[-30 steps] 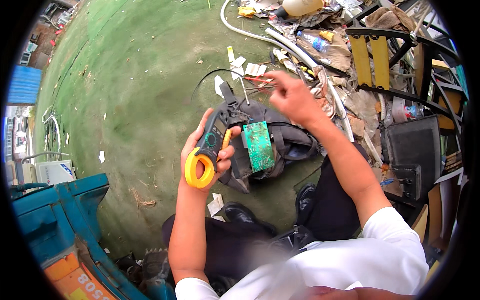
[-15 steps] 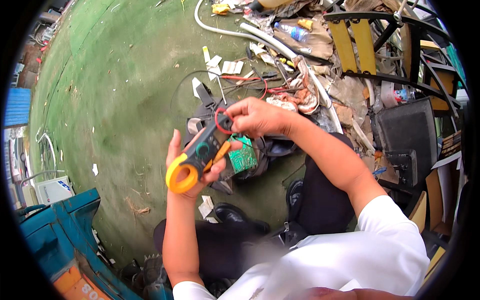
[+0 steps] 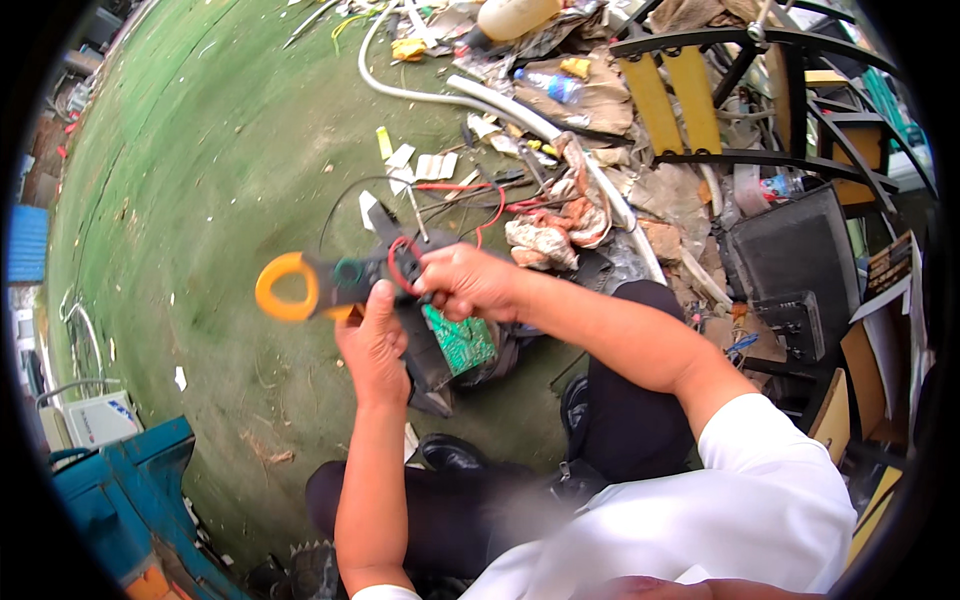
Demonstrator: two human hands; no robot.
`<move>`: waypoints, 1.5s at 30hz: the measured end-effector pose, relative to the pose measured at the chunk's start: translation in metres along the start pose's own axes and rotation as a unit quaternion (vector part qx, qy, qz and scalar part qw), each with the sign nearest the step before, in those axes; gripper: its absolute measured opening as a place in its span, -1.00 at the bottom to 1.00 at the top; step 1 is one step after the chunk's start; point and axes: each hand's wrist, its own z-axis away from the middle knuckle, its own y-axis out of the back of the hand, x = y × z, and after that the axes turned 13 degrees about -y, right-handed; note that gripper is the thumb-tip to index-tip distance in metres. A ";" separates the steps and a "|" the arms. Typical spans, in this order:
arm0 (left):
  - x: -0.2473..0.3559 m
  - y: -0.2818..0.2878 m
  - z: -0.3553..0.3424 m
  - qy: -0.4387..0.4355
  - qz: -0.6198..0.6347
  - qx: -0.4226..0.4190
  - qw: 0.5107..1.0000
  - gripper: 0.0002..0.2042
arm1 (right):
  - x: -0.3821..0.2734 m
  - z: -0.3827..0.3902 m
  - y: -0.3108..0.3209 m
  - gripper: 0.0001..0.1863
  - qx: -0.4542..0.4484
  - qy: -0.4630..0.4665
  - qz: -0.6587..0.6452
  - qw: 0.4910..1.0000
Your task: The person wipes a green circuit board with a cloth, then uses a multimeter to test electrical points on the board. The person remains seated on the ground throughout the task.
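My left hand [image 3: 376,345] is closed around a clamp meter [image 3: 345,277], its thumb along the side. The meter has a dark body, a green dial and a yellow ring-shaped jaw that points left. My right hand [image 3: 468,284] is closed at the meter's other end, pinching a test lead [image 3: 400,262] whose red wire loops there; the fingertips partly hide its plug. Beneath the hands, a green circuit board [image 3: 460,340] sits in a dark housing on the ground. More red and black leads [image 3: 455,187] run across the floor beyond.
Ahead to the right lie scraps, a white hose [image 3: 520,115], a plastic bottle [image 3: 550,86] and a crumpled cloth [image 3: 550,232]. A black metal frame with yellow slats [image 3: 690,98] stands right. A teal metal machine [image 3: 130,480] is at lower left, and my shoes [image 3: 450,452] are below.
The clamp meter has swung from slanting down-left to nearly level, its jaw moving left and up. My right hand has moved slightly down and left, still at the lead end.
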 end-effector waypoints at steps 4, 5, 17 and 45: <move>0.000 -0.003 -0.008 -0.035 0.002 0.026 0.999 -0.83 | -0.002 -0.001 -0.005 -0.84 -0.016 0.004 0.057 0.998; 0.002 -0.004 -0.008 -0.054 -0.013 0.025 0.998 -0.81 | -0.007 0.002 -0.005 -0.82 -0.025 0.012 0.062 0.998; -0.003 -0.006 0.008 0.028 -0.100 -0.078 0.992 -0.56 | 0.001 -0.004 0.016 -0.79 0.063 0.038 0.085 0.994; 0.041 0.004 0.011 0.091 -0.025 0.038 0.995 -0.74 | -0.003 -0.037 0.034 -0.78 0.264 0.376 0.097 0.883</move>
